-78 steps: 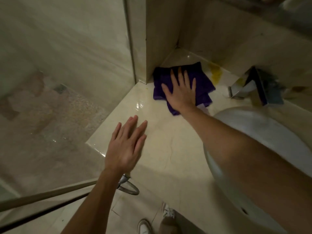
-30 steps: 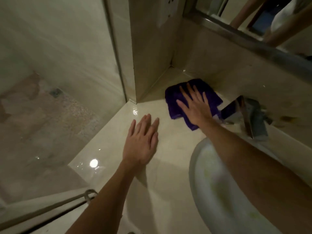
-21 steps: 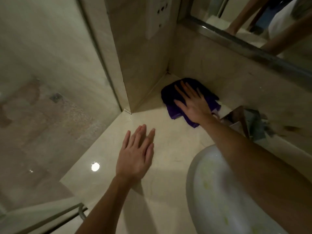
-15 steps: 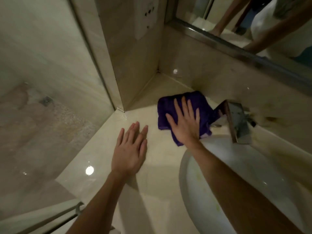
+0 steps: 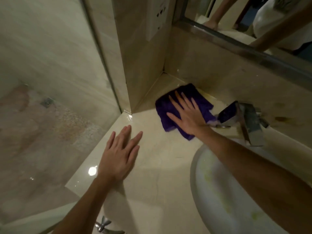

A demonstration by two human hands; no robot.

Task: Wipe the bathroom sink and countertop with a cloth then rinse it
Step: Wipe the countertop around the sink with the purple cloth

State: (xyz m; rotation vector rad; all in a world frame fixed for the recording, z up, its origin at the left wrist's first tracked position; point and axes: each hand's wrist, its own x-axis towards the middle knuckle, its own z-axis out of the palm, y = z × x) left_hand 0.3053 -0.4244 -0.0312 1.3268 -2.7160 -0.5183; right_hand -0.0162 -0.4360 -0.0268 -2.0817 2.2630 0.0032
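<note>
A purple cloth (image 5: pixel 163 105) lies flat on the beige countertop (image 5: pixel 160 166), near the back corner and left of the faucet. My right hand (image 5: pixel 187 115) presses flat on the cloth with fingers spread, holding it down. My left hand (image 5: pixel 120 154) rests flat on the bare countertop nearer the front, fingers apart and holding nothing. The white sink basin (image 5: pixel 219 200) sits at the lower right with faint yellowish marks inside, and my right forearm crosses over its rim.
A metal faucet (image 5: pixel 243 119) stands right of the cloth at the back wall. A glass shower panel (image 5: pixel 50 81) borders the counter on the left. A mirror (image 5: pixel 253 27) hangs above. A wall socket (image 5: pixel 157 16) is on the corner pillar. A chrome fitting (image 5: pixel 103 225) sits below the counter's front edge.
My right hand has slid the cloth from beside the sink rim back toward the wall. My left hand stays planted on the countertop.
</note>
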